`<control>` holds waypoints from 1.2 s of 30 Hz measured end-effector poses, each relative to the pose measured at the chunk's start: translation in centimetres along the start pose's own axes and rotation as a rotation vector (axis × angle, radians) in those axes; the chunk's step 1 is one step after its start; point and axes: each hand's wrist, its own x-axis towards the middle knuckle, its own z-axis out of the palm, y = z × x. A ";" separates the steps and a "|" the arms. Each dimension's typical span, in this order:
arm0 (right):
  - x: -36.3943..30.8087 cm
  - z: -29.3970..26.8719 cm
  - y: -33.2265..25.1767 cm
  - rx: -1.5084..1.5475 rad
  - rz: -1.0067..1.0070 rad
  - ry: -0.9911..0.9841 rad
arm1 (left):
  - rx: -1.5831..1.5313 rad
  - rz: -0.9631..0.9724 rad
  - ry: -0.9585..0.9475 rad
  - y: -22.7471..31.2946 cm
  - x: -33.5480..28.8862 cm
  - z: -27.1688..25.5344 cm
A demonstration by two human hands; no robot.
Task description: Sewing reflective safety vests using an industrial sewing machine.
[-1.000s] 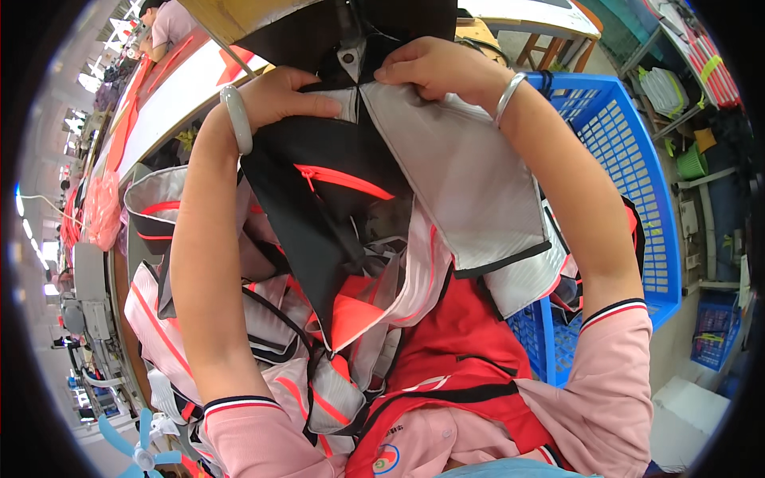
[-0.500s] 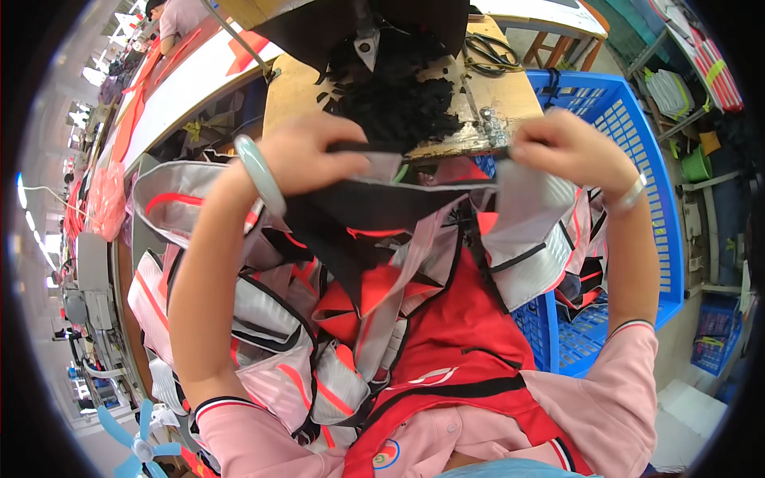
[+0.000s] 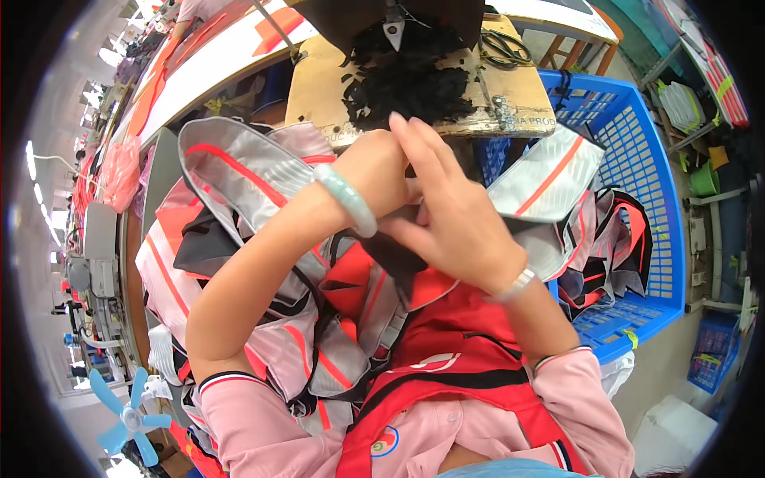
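My left hand [image 3: 376, 174], with a pale green bangle on its wrist, is curled closed in front of my chest, its fingertips hidden. Crossing close in front of it, my right hand [image 3: 462, 219] has its fingers stretched out and its thumb apart, slightly blurred. Black fabric [image 3: 396, 259] hangs from between the hands over my lap. To the right of them spreads a silver-grey fabric panel [image 3: 550, 175] with an orange stripe. Under my left forearm lies a heap of grey, black and neon-orange sewn pieces [image 3: 163, 267], some resting against my red apron [image 3: 462, 342].
Ahead is a wooden board [image 3: 315, 92] covered with black scraps [image 3: 410, 92], below a machine's pointed metal part [image 3: 393, 33]. A blue plastic basket [image 3: 637, 135] holding more sewn pieces stands on the right. A white worktable [image 3: 215, 68] extends to the far left, where another person is partly visible.
My hands were apart, stretching a black-edged piece between them. They have come together at the middle, right over left. The silver-grey panel now lies out to the right.
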 end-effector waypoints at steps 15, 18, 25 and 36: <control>-0.6 -0.1 4.7 -0.126 0.145 -0.239 | -0.058 -0.001 -0.520 -5.0 -6.1 -1.9; -0.2 -2.5 4.1 -0.171 0.095 -0.193 | -0.030 -0.040 -0.512 -2.4 -4.7 -4.6; 1.5 -7.0 3.9 -0.305 0.042 -0.019 | 0.243 0.005 -0.135 1.4 -2.8 -4.6; 8.8 -6.7 7.6 -0.516 0.098 -0.042 | 0.618 -0.273 0.165 -2.8 2.5 -3.0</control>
